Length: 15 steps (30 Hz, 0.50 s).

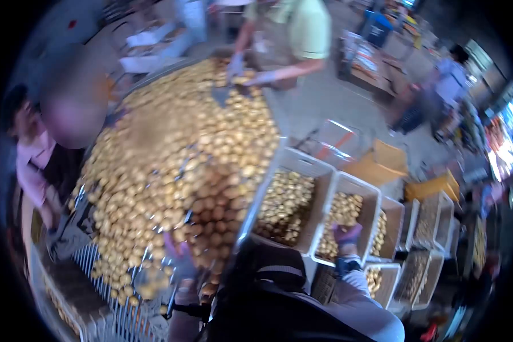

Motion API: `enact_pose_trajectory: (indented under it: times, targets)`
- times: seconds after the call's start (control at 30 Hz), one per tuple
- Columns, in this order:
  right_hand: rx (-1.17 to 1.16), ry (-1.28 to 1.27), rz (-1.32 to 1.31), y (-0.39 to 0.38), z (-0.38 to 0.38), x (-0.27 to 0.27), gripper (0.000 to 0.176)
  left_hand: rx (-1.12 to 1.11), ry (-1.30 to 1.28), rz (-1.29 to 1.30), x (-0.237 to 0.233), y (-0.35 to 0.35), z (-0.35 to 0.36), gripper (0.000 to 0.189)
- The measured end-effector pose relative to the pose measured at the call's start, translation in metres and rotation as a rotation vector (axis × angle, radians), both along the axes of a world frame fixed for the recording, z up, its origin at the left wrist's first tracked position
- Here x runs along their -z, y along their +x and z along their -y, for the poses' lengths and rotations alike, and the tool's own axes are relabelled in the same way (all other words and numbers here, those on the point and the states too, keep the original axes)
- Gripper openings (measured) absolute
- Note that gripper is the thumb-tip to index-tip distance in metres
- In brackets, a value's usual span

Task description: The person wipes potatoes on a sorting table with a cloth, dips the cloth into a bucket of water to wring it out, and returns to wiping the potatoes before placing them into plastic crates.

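A large table is heaped with round, yellow-brown produce (154, 165), shaded darker near my body. My left hand (179, 256), in a pinkish-grey glove, is low over the near edge of the heap, its fingers apart among the pieces. On the right, my gloved right hand (346, 235) is above a white crate (371, 196) partly filled with the same produce. Motion blur smears its fingers, and whether it holds a piece is hidden. Another crate (324, 188) of produce stands between the table and that crate.
A co-worker (308, 34) handles produce at the table's far side; two people (34, 165) stand at the left. More crates (396, 228) and open cardboard boxes (379, 162) are at the right. A metal rack (128, 319) lies at the near left. Someone (450, 85) is farther back.
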State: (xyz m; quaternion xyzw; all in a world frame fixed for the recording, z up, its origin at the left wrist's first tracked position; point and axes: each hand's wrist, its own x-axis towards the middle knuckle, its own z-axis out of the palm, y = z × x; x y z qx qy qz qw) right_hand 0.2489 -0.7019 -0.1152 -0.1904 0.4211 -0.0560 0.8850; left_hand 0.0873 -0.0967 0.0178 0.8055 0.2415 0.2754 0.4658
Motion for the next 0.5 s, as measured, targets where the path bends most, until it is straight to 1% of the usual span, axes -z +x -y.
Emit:
enact_pose_trajectory:
  times: [0.07,0.1,0.13,0.17,0.2,0.23,0.27,0.3,0.33,0.37,0.4,0.43,0.47,0.5]
  targets:
    - [-0.097,-0.08,0.176,-0.001,0.029,0.022,0.053,0.013,0.184,-0.073,-0.009,-0.02,-0.009,0.08]
    - [-0.177,-0.097,0.307,0.004,0.031,0.033,0.049,-0.002,0.367,-0.183,-0.012,-0.031,-0.009,0.085]
    - [-0.213,-0.201,0.161,0.023,-0.001,0.032,0.052,0.0,0.54,-0.298,-0.012,-0.037,-0.01,0.09]
    - [-0.257,-0.29,0.011,0.043,-0.034,0.031,0.055,0.001,0.598,-0.335,-0.004,-0.045,-0.01,0.099]
    - [-0.484,-0.678,0.124,0.049,-0.074,0.017,0.055,0.038,0.507,-0.41,-0.009,-0.05,-0.003,0.095]
    - [-0.677,-1.226,0.159,0.056,-0.115,0.001,0.057,0.062,0.51,-0.556,-0.004,-0.052,0.004,0.098]
    - [-0.69,-1.679,0.171,0.063,-0.16,-0.02,0.058,0.091,0.507,-0.702,0.004,-0.055,0.01,0.101]
    - [-0.604,-1.797,0.425,0.072,-0.215,-0.051,0.056,0.077,0.501,-0.704,0.01,-0.055,0.012,0.101]
    - [-0.664,-2.11,0.514,0.079,-0.26,-0.074,0.059,0.067,0.52,-0.718,0.016,-0.054,0.013,0.103]
    - [-0.691,-2.166,0.668,0.086,-0.301,-0.104,0.061,0.056,0.539,-0.732,0.023,-0.053,0.013,0.106]
    - [-0.882,-2.138,0.743,0.099,-0.336,-0.135,0.067,0.041,0.533,-0.736,0.033,-0.056,0.011,0.106]
    - [-0.911,-2.222,0.901,0.113,-0.359,-0.128,0.071,0.045,0.543,-0.753,0.044,-0.058,0.009,0.108]
    - [-1.005,-2.265,0.904,0.126,-0.384,-0.121,0.072,0.05,0.552,-0.771,0.05,-0.058,0.006,0.109]
    - [-1.08,-2.323,0.873,0.14,-0.401,-0.118,0.072,0.039,0.533,-0.748,0.046,-0.055,0.006,0.109]
